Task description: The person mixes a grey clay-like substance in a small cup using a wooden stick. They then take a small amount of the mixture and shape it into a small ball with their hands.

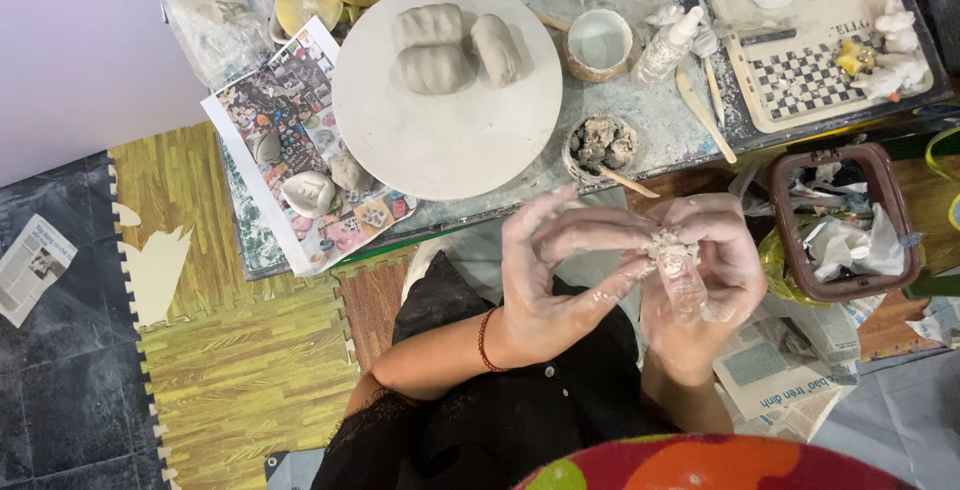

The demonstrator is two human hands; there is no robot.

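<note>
Right there between the two hands sits a small crumbly lump of clay, pale grey and ragged at the edges, held over the person's lap just in front of the table edge. The right hand cups it from below and the side, fingers curled in close around it, skin smeared white with slip. The left hand reaches across from the other side, its thumb and fingertips pinching at the lump, the remaining fingers arched loosely above; a red cord bracelet circles that wrist.

Just beyond the hands, at the table's near edge, stands a little bowl of clay scraps with a wooden stick poking out of it. Beside that lies a large round board, dusted white, carrying three rounded clay blocks pressed close together near its far side. Further back is a cup of cloudy water, and next to it a clay-caked squeeze bottle. To the right of these, a cream tray with a checkered panel holds small figurines. Under the board's left side lies a colourful printed sheet with a small shaped clay piece on it. On the floor to the right stands a brown bin stuffed with crumpled paper.
</note>
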